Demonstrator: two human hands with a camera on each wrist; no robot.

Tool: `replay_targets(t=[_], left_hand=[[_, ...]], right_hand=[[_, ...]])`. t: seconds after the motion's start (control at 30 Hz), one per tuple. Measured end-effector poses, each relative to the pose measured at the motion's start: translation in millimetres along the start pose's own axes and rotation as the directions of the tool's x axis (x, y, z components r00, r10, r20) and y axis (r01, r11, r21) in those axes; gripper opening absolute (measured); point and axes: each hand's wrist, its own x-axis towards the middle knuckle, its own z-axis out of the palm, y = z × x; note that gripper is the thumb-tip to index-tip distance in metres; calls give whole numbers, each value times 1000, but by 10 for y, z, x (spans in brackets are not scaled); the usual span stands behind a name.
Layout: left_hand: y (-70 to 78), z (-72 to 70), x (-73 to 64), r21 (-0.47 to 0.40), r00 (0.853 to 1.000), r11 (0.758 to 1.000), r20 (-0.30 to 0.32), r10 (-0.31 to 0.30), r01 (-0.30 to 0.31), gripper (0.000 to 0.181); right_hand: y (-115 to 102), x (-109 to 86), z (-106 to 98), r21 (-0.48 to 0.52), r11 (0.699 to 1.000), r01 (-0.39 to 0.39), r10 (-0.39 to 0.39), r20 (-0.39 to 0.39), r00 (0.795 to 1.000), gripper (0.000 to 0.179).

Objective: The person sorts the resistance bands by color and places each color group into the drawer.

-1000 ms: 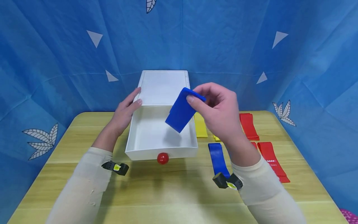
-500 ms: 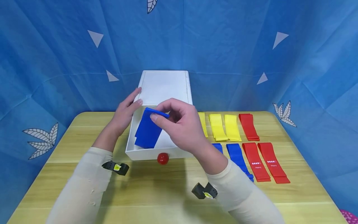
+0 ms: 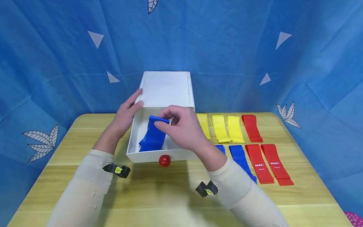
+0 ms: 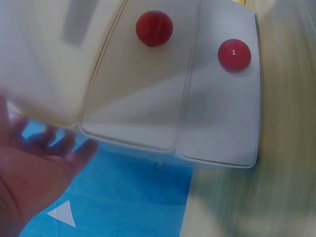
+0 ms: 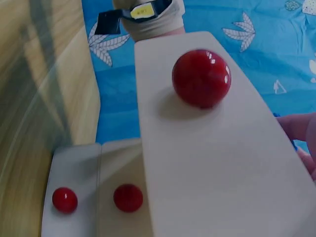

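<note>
My right hand [image 3: 183, 128] pinches the top edge of a folded blue resistance band [image 3: 154, 137] between thumb and fingers. The band hangs inside the pulled-out white drawer [image 3: 184, 154], its lower end close to the drawer's floor. On the drawer's front sits a round red knob [image 5: 201, 79]. My left hand [image 3: 124, 115] rests against the left edge of the white cabinet [image 3: 166, 89], thumb and fingers extended. The left wrist view shows that hand [image 4: 42, 175] beside the cabinet's side, fingers fairly straight. Only part of the right hand [image 5: 303, 131] shows in the right wrist view, behind the drawer.
Right of the cabinet lie several folded bands: yellow ones [image 3: 220, 128] in the back row with a red one [image 3: 252, 128], blue ones [image 3: 242, 162] and red ones [image 3: 259, 164] in front. Two lower drawers with red knobs [image 4: 154, 28] are shut. A blue curtain [image 3: 221, 56] hangs behind the table.
My right hand has carried the blue band leftward and down from above the drawer's right side into the drawer. The left hand stays at the cabinet's edge.
</note>
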Motion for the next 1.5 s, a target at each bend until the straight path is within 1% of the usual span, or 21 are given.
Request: replay_targets(t=[0.1, 0.2, 0.4, 0.6, 0.73, 0.8, 1.03, 1.3, 1.5], left_hand=[[-5, -1, -1, 2, 1000, 1000, -5, -1, 1, 61], [-11, 1, -4, 3, 1000, 1000, -10, -4, 4, 61], [-9, 6, -21, -13, 1000, 1000, -6, -6, 6, 60], [3, 8, -20, -21, 1000, 1000, 2, -4, 4, 60], [6, 9, -21, -21, 1000, 1000, 6, -7, 7, 60], [3, 7, -16, -19, 1000, 1000, 3, -8, 8, 60], [9, 12, -5, -16, 1000, 1000, 0, -9, 9, 60], [31, 3, -10, -31, 1000, 999, 7, -9, 9, 59], [31, 3, -10, -24, 1000, 1000, 7, -13, 13, 59]], right_hand=[[23, 15, -28, -74, 995, -70, 71, 10, 997, 7], [43, 30, -54, -141, 983, -119, 120, 5, 993, 8], [93, 58, -124, -221, 963, -153, 147, -43, 988, 11], [151, 77, -238, -278, 941, -194, 188, -49, 981, 15], [201, 77, -335, -286, 931, -226, 219, -58, 974, 17], [235, 80, -380, -282, 932, -228, 218, -68, 974, 18], [359, 72, -533, -229, 945, -234, 212, -114, 970, 18], [521, 19, -714, -176, 958, -228, 202, -155, 967, 23], [616, -53, -817, -176, 955, -240, 208, -186, 960, 25]])
